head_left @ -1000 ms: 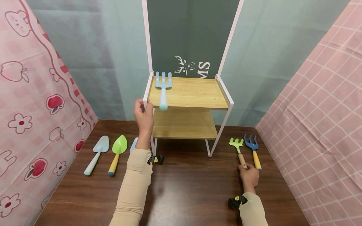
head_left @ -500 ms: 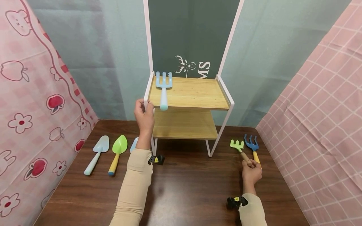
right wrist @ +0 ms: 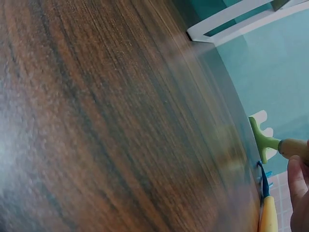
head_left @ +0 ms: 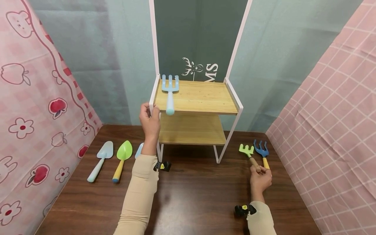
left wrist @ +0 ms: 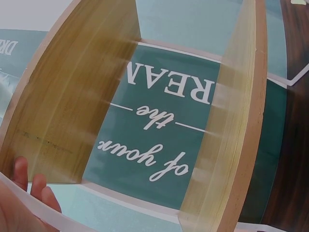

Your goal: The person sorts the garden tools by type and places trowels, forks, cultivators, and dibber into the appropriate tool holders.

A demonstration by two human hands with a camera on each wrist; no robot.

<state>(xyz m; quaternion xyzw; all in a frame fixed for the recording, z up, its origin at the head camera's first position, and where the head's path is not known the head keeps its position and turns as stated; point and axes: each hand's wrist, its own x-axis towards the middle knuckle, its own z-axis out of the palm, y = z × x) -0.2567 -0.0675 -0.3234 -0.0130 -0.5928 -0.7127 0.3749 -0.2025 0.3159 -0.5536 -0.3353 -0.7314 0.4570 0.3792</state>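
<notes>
My left hand (head_left: 150,122) grips the upper left front corner of a white-framed, two-tier wooden shelf (head_left: 202,94). In the left wrist view its fingertips (left wrist: 38,186) curl past the white frame. A light blue hand fork (head_left: 170,98) lies on the top board, its handle end reaching past the front edge. At the right of the table, my right hand (head_left: 260,179) pinches the wooden handle of a green hand rake (head_left: 246,150), also visible in the right wrist view. Beside it lies a dark blue hand fork (head_left: 261,150), its yellow handle partly hidden by the right hand.
At left on the brown table (head_left: 188,195) lie a pale blue trowel (head_left: 101,160) and a green trowel (head_left: 121,156) with a yellow handle. A third light blue trowel (head_left: 139,150) is mostly hidden behind the left arm. Curtains surround the table.
The right hand has shifted slightly right with the green hand rake, whose handle has swung toward the blue fork's handle and now looks tilted up. The left hand has stayed put.
</notes>
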